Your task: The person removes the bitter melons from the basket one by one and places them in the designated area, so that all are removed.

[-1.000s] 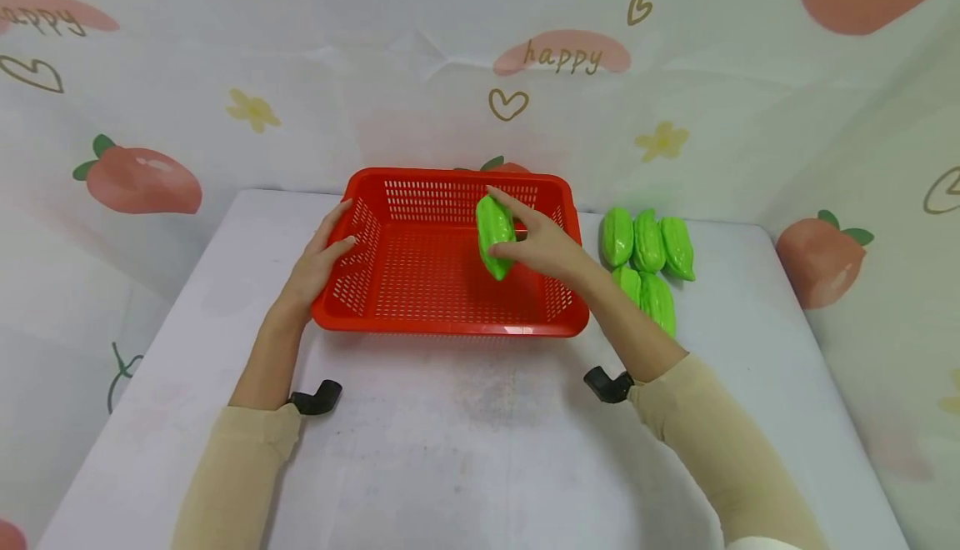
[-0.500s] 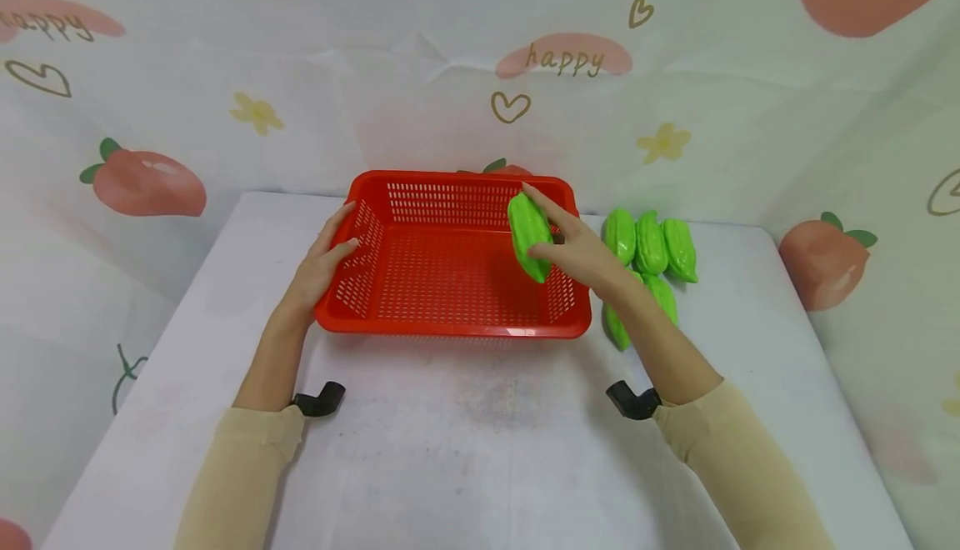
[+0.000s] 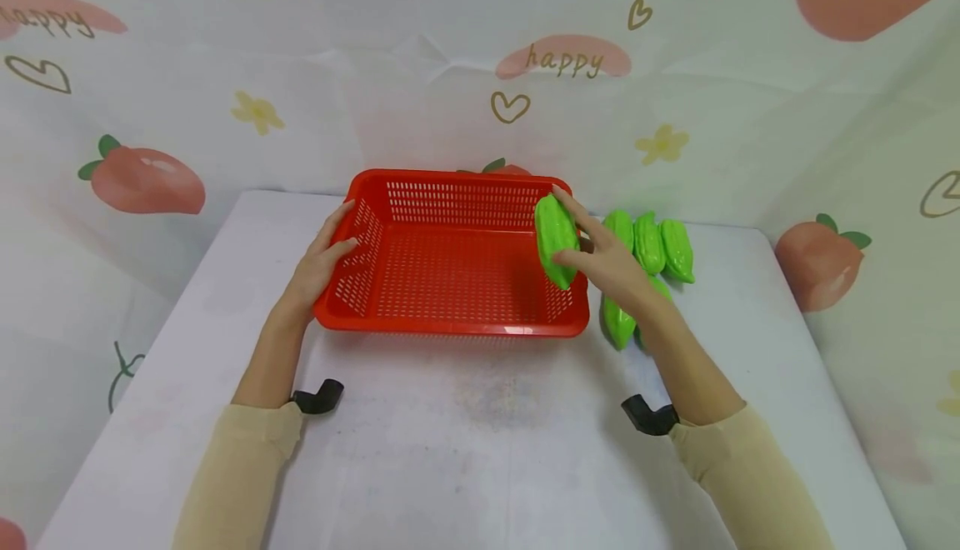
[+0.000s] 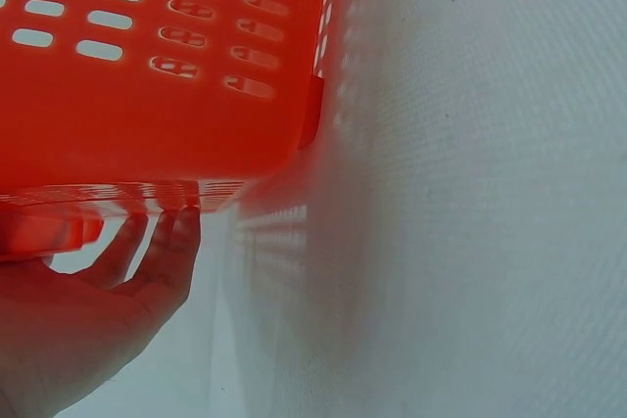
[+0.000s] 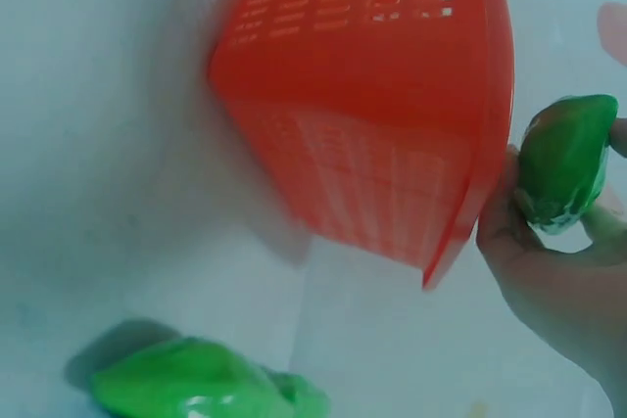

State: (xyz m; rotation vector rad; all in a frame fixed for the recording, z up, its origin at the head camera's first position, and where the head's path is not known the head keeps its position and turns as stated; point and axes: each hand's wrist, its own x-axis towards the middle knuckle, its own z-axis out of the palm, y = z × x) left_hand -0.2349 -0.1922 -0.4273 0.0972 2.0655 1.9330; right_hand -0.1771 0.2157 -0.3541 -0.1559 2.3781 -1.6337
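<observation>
A red plastic basket (image 3: 450, 329) with slotted walls stands on the table, with nothing inside. My left hand (image 3: 313, 273) holds its left rim, the thumb over the edge; in the left wrist view that hand's fingers (image 4: 176, 252) reach along the outer wall. Above the basket's right rim, my right hand (image 3: 611, 271) grips a bright green ridged fruit (image 3: 557, 240), tapered at the lower end, between thumb and fingers. The right wrist view shows the same fruit (image 5: 566, 163) raised beside the rim. More such fruits (image 3: 648, 243) lie right of the basket, partly hidden by my right hand and forearm.
White cloth covers the table (image 3: 450, 450). Behind it hangs a backdrop (image 3: 420, 58) printed with peaches, hearts and flowers. A black strap end (image 3: 318, 397) sticks out at my left wrist, another (image 3: 648, 417) at my right.
My right hand has moved right with the green fruit, from over the basket's inside to its right rim. The left hand and basket have stayed in place.
</observation>
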